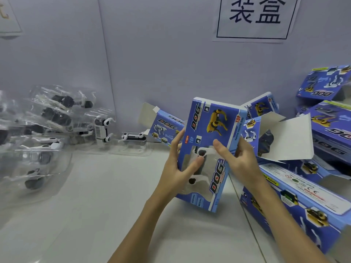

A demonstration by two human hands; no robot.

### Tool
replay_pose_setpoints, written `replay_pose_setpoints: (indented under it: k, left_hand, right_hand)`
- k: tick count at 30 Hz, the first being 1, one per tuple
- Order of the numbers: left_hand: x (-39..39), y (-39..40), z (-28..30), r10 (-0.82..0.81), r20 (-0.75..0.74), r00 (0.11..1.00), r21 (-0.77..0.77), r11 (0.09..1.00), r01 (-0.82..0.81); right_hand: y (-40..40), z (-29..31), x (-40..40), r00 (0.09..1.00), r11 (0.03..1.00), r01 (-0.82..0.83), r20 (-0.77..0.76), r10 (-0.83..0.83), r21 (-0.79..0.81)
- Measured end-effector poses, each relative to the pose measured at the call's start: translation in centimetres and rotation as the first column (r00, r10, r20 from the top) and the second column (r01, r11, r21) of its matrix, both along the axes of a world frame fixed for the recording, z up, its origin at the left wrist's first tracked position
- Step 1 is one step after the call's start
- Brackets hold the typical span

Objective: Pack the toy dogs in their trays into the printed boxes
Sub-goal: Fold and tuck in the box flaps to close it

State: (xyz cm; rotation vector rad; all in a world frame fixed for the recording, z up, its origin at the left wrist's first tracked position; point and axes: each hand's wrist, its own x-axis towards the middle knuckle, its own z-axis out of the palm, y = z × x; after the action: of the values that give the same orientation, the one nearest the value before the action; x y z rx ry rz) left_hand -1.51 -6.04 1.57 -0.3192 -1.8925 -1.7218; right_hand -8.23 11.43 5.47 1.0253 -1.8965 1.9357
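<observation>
A blue printed box (210, 133) with a yellow dog picture and a clear window stands tilted on end above the table's middle. A white and black toy dog (199, 168) shows through the window. My left hand (179, 166) grips the box's left edge, thumb pressed on the window. My right hand (238, 160) grips the right edge, thumb lying across the front. Toy dogs in clear trays (43, 130) are piled at the left. One more toy dog (133, 137) lies in a tray by the wall.
An open printed box (165, 126) lies behind the held one. Several printed boxes (307, 202), some with open flaps, crowd the right side and rear right. A wall with a paper sign (254, 18) stands close behind. The pale table (114, 205) spreads in front.
</observation>
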Motion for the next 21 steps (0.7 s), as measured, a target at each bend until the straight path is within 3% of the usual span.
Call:
replay_pose_setpoints:
  k: [4,10,15,21]
  left_hand:
    - [0.3,-0.4,0.5,-0.011,0.003,1.000,0.014,1.000,0.011]
    - [0.7,0.3,1.1,-0.075,-0.022,0.997,0.090,0.993,0.076]
    - [0.9,0.5,0.6,-0.075,0.074,0.994,0.036,0.997,0.072]
    - [1.4,0.8,1.4,-0.061,0.056,0.997,0.045,0.997,0.059]
  right_hand:
    - [0.3,-0.3,-0.1,0.996,0.995,-0.086,0.002,0.086,0.056]
    - [-0.8,0.2,1.3,0.992,1.000,-0.005,-0.127,0.002,-0.017]
    - [-0.7,-1.8,0.7,0.998,1.000,0.001,-0.059,-0.002,-0.021]
    - [-0.1,-1.7,1.1,1.000,0.998,0.007,-0.030,-0.009,-0.061]
